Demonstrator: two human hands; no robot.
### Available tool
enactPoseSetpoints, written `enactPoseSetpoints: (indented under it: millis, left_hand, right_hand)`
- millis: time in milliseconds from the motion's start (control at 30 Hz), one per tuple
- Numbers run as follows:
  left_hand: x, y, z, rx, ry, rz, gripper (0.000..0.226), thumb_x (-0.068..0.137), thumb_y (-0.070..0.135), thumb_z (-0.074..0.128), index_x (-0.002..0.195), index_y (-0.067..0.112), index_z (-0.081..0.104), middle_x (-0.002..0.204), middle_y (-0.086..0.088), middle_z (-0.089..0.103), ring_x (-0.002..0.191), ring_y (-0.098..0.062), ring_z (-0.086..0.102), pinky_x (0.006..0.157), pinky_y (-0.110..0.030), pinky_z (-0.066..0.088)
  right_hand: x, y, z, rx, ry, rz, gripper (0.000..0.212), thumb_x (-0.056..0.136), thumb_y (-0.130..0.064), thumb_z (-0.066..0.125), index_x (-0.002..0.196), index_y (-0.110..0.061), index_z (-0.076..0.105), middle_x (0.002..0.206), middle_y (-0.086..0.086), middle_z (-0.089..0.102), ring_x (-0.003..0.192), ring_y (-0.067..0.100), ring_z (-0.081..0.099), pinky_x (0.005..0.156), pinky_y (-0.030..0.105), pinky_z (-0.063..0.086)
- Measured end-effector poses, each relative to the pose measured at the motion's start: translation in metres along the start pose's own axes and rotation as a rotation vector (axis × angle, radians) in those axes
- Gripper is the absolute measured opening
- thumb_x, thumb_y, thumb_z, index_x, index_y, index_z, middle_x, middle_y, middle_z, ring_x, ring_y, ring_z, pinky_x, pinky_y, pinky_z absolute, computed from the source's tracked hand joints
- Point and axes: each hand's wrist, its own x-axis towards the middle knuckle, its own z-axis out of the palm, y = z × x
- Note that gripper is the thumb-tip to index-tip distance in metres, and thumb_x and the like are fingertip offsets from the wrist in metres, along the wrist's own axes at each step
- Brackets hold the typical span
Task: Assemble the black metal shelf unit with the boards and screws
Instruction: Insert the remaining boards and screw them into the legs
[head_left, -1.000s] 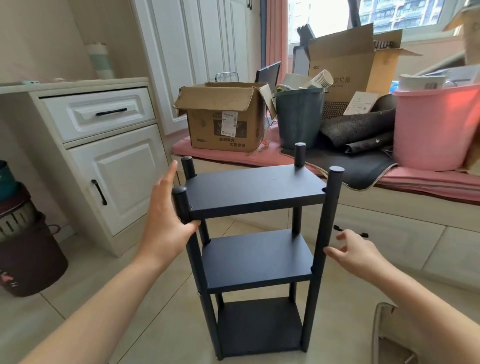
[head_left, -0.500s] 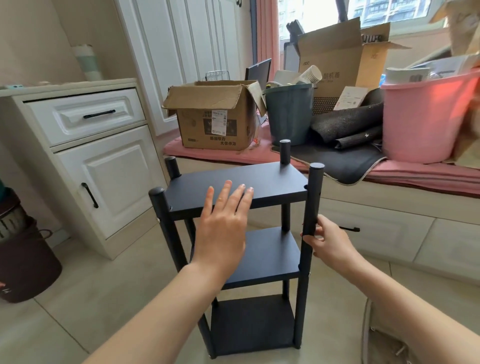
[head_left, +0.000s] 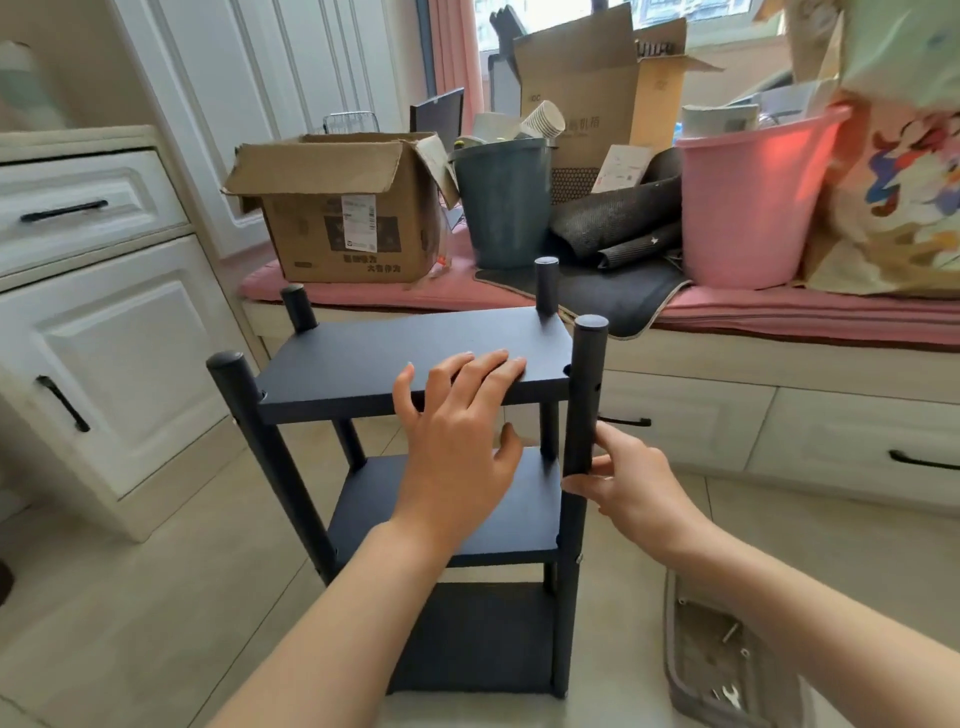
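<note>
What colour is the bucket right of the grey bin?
Pink bucket, clearest in the head view.

A white cabinet (head_left: 98, 332) with black handles stands at the left on the tiled floor (head_left: 156, 597). Behind it rise tall white doors (head_left: 291, 104) and a pink curtain (head_left: 452, 67) beside the window. A pink cushion (head_left: 779, 312) runs along the window seat, above drawers (head_left: 727, 426) with black handles. On the cushion sits an open cardboard box (head_left: 343, 208), then a grey bucket (head_left: 501, 202) holding paper cups (head_left: 543, 120), rolled dark mats (head_left: 618, 213), a pink bucket (head_left: 753, 202) and a printed bag (head_left: 904, 182). A larger carton (head_left: 587, 78) stands behind. A grey tray (head_left: 727, 670) with a spanner lies on the floor at lower right.
</note>
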Motion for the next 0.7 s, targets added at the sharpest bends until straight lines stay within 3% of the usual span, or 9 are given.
enactPoseSetpoints:
  millis: [133,233,300,400,500,633,700]
  left_hand:
    - [0.007,-0.004,-0.003,-0.125,-0.002,0.013,0.052,0.077,0.001,0.074,0.126,0.018,0.068,0.132,0.001,0.065,0.132,-0.023,0.050,0.118,-0.051,0.004]
    - [0.012,-0.001,-0.011,-0.270,0.014,-0.083,0.042,0.079,0.009,0.058,0.118,0.018,0.071,0.127,0.008,0.065,0.131,-0.009,0.045,0.121,-0.042,0.001]
    - [0.009,0.007,-0.017,-0.369,0.087,-0.201,0.039,0.081,0.013,0.055,0.116,0.020,0.070,0.124,0.015,0.059,0.126,0.002,0.042,0.124,-0.034,0.013]
    - [0.000,0.025,-0.026,-0.491,0.331,-0.440,0.026,0.084,0.020,0.059,0.110,0.023,0.061,0.109,0.017,0.052,0.108,0.002,0.046,0.096,-0.008,0.037]
    - [-0.007,0.038,-0.030,-0.625,0.477,-0.697,0.027,0.089,0.015,0.067,0.100,0.026,0.045,0.100,0.009,0.044,0.095,-0.008,0.048,0.084,-0.019,0.045]
    - [-0.011,0.047,-0.029,-0.851,0.421,-1.028,0.036,0.089,0.030,0.072,0.100,0.024,0.038,0.093,0.000,0.046,0.076,-0.013,0.051,0.062,-0.012,0.045]
    - [-0.012,0.050,-0.025,-1.073,0.278,-1.142,0.043,0.088,0.037,0.074,0.114,0.016,0.047,0.098,-0.002,0.061,0.081,-0.015,0.065,0.066,-0.017,0.046]
  right_hand:
    - [-0.016,-0.005,-0.005,0.017,-0.023,-0.004,0.046,0.085,-0.012,0.074,0.122,-0.033,0.057,0.101,-0.015,0.067,0.085,-0.006,0.063,0.065,0.003,0.048]
    - [-0.026,-0.009,-0.003,-0.001,-0.046,-0.001,0.047,0.085,-0.015,0.075,0.123,-0.036,0.055,0.101,-0.017,0.066,0.088,-0.004,0.064,0.078,0.014,0.052]
    - [-0.032,-0.011,-0.001,-0.022,-0.071,0.005,0.043,0.086,-0.018,0.075,0.119,-0.038,0.056,0.100,-0.018,0.066,0.090,-0.003,0.064,0.084,0.024,0.054]
    - [-0.036,-0.013,0.003,-0.068,-0.099,-0.012,0.034,0.086,-0.021,0.075,0.103,-0.043,0.054,0.097,-0.016,0.066,0.088,-0.001,0.064,0.074,0.018,0.053]
    - [-0.036,-0.013,0.004,-0.095,-0.088,-0.013,0.032,0.087,-0.022,0.073,0.099,-0.043,0.052,0.098,-0.012,0.066,0.087,0.003,0.065,0.067,0.016,0.051]
    - [-0.036,-0.013,0.005,-0.124,-0.078,-0.007,0.033,0.089,-0.023,0.071,0.098,-0.046,0.048,0.097,-0.013,0.064,0.085,0.006,0.065,0.057,0.016,0.051]
    - [-0.037,-0.013,0.006,-0.130,-0.073,0.001,0.031,0.090,-0.023,0.070,0.101,-0.042,0.049,0.097,-0.011,0.064,0.084,0.007,0.066,0.057,0.017,0.052]
